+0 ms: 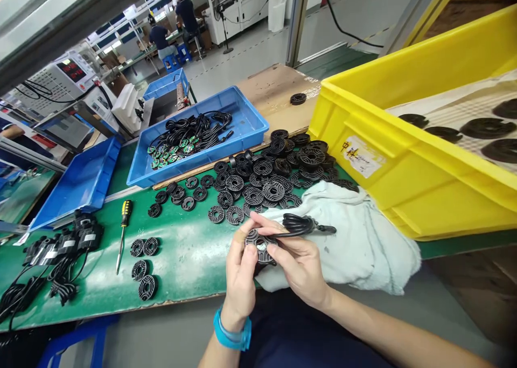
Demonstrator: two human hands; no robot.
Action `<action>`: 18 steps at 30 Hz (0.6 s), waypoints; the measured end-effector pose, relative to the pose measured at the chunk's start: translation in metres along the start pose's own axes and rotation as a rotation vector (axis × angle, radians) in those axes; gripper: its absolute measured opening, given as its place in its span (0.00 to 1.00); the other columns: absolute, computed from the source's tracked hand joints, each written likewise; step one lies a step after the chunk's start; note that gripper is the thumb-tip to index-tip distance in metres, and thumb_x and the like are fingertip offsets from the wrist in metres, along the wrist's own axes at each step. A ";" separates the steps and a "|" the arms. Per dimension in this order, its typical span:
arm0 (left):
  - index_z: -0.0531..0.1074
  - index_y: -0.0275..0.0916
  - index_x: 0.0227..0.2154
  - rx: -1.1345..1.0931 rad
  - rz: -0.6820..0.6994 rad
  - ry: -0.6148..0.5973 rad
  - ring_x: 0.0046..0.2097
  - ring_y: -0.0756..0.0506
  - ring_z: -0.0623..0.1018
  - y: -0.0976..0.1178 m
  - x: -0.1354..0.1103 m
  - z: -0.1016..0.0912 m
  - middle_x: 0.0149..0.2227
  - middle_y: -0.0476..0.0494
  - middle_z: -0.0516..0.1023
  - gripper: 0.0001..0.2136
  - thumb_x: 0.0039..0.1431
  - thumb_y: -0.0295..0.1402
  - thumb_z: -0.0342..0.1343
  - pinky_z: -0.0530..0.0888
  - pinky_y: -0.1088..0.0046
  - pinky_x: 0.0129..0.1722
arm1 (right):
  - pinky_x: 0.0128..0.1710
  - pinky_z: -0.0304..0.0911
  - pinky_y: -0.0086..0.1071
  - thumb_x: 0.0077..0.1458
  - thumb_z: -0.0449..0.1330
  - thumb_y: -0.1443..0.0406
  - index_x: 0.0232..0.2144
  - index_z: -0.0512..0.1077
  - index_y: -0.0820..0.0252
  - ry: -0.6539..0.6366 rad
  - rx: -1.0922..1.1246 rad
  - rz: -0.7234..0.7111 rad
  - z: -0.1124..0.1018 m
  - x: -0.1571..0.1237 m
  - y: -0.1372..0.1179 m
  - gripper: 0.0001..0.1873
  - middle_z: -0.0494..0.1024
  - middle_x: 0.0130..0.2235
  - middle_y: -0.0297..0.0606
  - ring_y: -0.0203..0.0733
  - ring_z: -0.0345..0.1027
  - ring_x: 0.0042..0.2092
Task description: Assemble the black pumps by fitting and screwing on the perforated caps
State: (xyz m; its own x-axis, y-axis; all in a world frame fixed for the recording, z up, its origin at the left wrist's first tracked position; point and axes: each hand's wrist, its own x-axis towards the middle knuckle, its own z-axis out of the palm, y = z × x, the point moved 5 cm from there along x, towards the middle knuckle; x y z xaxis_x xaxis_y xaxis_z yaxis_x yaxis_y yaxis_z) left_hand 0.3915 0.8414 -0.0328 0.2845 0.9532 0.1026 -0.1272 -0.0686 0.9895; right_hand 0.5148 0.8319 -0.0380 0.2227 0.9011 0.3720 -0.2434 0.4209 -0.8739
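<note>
Wristband [233, 333] nearest; disc [264, 256] between left grip [240, 257] and right grip [299, 263], seemingly rim-held.

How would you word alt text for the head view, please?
A person's left grip and right grip hold a round black part near a pale cloth. Around them are a green workbench, a heap of similar parts, a blue tray of cables, and a yellow bin.

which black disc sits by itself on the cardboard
The black disc left of the yellow bin; it lies on the cardboard apart from the heap.
</note>
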 end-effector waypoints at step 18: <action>0.61 0.44 0.66 0.165 0.017 0.003 0.64 0.37 0.71 0.011 0.009 -0.011 0.62 0.37 0.72 0.26 0.70 0.47 0.49 0.70 0.57 0.63 | 0.67 0.59 0.56 0.63 0.63 0.59 0.46 0.81 0.50 0.025 0.015 0.057 -0.002 -0.002 0.014 0.11 0.82 0.54 0.42 0.55 0.73 0.60</action>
State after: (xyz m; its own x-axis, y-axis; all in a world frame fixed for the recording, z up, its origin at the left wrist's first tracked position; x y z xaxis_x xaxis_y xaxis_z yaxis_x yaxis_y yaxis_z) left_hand 0.3826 0.8521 -0.0220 0.2813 0.9522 0.1192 0.0260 -0.1318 0.9909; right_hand 0.5127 0.8363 -0.0516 0.2313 0.9209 0.3137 -0.2703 0.3706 -0.8886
